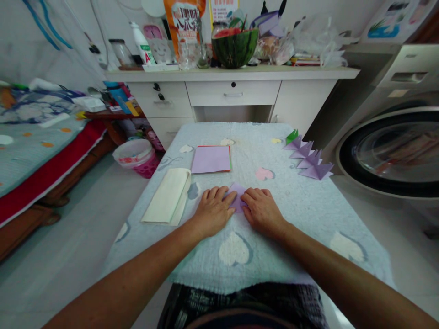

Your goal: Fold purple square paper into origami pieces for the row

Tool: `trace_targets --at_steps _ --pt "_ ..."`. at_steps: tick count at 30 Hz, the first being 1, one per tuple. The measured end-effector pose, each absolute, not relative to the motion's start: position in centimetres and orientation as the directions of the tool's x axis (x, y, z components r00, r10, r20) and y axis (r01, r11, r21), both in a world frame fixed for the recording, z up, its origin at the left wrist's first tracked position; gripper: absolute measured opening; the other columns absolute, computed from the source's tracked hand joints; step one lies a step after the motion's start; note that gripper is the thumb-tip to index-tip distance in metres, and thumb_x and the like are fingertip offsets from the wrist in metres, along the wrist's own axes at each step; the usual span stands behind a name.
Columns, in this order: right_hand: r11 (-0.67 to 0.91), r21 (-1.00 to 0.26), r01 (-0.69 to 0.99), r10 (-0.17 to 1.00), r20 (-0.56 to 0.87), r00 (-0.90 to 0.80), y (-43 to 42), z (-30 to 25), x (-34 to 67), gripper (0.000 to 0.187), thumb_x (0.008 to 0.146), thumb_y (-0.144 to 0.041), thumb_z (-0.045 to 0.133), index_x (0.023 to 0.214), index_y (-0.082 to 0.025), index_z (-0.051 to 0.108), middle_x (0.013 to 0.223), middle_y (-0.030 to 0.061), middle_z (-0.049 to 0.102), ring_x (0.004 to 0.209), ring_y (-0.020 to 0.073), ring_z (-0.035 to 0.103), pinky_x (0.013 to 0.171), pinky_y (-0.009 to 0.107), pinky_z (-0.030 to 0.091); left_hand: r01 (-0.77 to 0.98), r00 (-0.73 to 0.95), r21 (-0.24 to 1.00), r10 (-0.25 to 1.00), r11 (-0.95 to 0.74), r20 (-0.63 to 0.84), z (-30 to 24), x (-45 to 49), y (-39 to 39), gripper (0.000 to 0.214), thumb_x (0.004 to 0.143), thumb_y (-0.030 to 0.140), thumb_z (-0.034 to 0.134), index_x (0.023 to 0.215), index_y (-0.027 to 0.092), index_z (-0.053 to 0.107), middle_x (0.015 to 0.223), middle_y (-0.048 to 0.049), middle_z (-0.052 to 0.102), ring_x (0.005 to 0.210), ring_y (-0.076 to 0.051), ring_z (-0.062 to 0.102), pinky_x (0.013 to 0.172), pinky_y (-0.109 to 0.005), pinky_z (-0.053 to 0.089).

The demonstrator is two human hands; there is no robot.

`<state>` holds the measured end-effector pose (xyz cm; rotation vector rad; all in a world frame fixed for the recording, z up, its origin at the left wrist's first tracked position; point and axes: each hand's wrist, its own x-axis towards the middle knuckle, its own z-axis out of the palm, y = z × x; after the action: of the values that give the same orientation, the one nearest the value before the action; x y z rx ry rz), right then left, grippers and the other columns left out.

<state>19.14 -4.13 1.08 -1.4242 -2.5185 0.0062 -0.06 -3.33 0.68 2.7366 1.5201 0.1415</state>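
Observation:
A small folded piece of purple origami paper [236,187] lies on the cloth-covered table between my hands, partly hidden by them. My left hand [213,211] rests flat with its fingers stretched out, thumb and forefinger on the paper's left side. Curled fingers of my right hand [262,211] grip the right side of the paper. Farther back sits a stack of square origami paper [211,159], purple on top with red and green edges showing. At the table's right edge, several folded purple pieces [310,160] stand in a row with a green folded piece [292,135] at the far end.
A folded cream cloth or paper [166,196] lies left of my hands. Behind the table [291,256] is a white cabinet [233,87] bearing a cut watermelon [235,48] and bottles. A washing machine [394,91] stands right; a pink basket [146,167] and bed [44,155] are left.

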Motion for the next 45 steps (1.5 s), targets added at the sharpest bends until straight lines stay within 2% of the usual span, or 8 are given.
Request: trace_targets --at_steps 4,9,18,22,25,28,32,45 --pt "0.519 -0.134 0.844 0.847 0.213 -0.487 -4.1 1.0 19.1 0.016 0.092 -0.029 0.053 0.100 -0.018 0.062 0.098 0.0065 0.062 0.090 0.0218 0.051 0.081 0.036 0.028 0.878 0.470 0.082 0.882 -0.471 0.031 0.1 -1.7 -3.6 0.054 0.095 0.037 0.045 0.146 0.028 0.030 0.149 -0.0103 0.036 0.134 -0.030 0.033 0.107 -0.050 0.027" --pt "0.526 -0.153 0.837 0.843 0.220 -0.490 -4.1 0.7 19.2 0.018 0.093 -0.031 0.053 0.103 -0.019 0.061 0.100 0.0063 0.062 0.091 0.0221 0.051 0.081 0.036 0.029 0.906 0.403 0.128 0.915 -0.404 0.033 -0.1 -3.4 -4.4 0.059 0.094 0.029 0.044 0.150 0.029 0.023 0.150 -0.0096 0.036 0.136 -0.029 0.032 0.110 -0.049 0.026" --pt "0.530 -0.179 0.829 0.841 0.243 -0.484 -4.0 0.4 19.3 0.022 0.090 -0.023 0.051 0.110 -0.019 0.058 0.102 0.0077 0.062 0.092 0.0226 0.051 0.084 0.036 0.029 0.919 0.363 0.152 0.931 -0.363 0.030 0.0 -4.8 -5.6 0.058 0.094 0.020 0.042 0.149 0.027 0.025 0.147 -0.0095 0.040 0.135 -0.027 0.036 0.109 -0.046 0.030" --pt "0.514 -0.203 0.833 0.854 0.214 -0.474 -4.0 0.6 19.3 0.023 0.090 -0.024 0.052 0.111 -0.018 0.058 0.104 0.0083 0.062 0.094 0.0229 0.052 0.085 0.037 0.030 0.918 0.374 0.100 0.921 -0.384 0.105 -0.2 -4.7 -6.1 0.060 0.092 0.010 0.037 0.149 0.027 0.027 0.144 -0.0092 0.043 0.134 -0.026 0.038 0.109 -0.045 0.031" --pt "0.502 -0.222 0.836 0.862 0.202 -0.465 -4.0 0.7 19.3 0.023 0.090 -0.027 0.054 0.111 -0.018 0.059 0.105 0.0084 0.062 0.095 0.0231 0.052 0.085 0.037 0.031 0.904 0.414 0.041 0.894 -0.426 0.172 0.0 -3.8 -6.9 0.061 0.089 0.002 0.033 0.145 0.025 0.035 0.142 -0.0091 0.046 0.134 -0.025 0.037 0.109 -0.044 0.031" --pt "0.499 -0.226 0.837 0.864 0.204 -0.460 -4.0 0.8 19.2 0.025 0.090 -0.029 0.055 0.112 -0.018 0.058 0.105 0.0086 0.061 0.096 0.0233 0.052 0.085 0.037 0.032 0.844 0.521 0.045 0.836 -0.535 0.170 0.4 -2.2 -7.6 0.047 0.092 0.011 0.039 0.138 0.022 0.044 0.135 -0.0094 0.053 0.128 -0.025 0.043 0.110 -0.044 0.031" --pt "0.489 -0.223 0.844 0.870 0.200 -0.451 -3.9 0.9 19.1 0.026 0.090 -0.031 0.056 0.111 -0.017 0.058 0.104 0.0090 0.061 0.095 0.0237 0.051 0.085 0.037 0.032 0.794 0.596 0.071 0.797 -0.603 0.102 0.7 -0.7 -8.0 0.035 0.094 0.027 0.048 0.128 0.020 0.051 0.118 -0.0080 0.060 0.109 -0.026 0.052 0.098 -0.043 0.042" --pt "0.418 -0.167 0.893 0.900 0.209 -0.382 -4.1 0.6 18.4 0.045 0.091 -0.046 0.051 0.121 -0.014 0.053 0.106 0.0131 0.058 0.097 0.0280 0.048 0.085 0.040 0.032 0.775 0.630 0.016 0.774 -0.632 0.064 0.9 -0.3 -8.0 0.031 0.096 0.027 0.047 0.125 0.018 0.053 0.110 -0.0077 0.061 0.101 -0.025 0.053 0.088 -0.041 0.046"
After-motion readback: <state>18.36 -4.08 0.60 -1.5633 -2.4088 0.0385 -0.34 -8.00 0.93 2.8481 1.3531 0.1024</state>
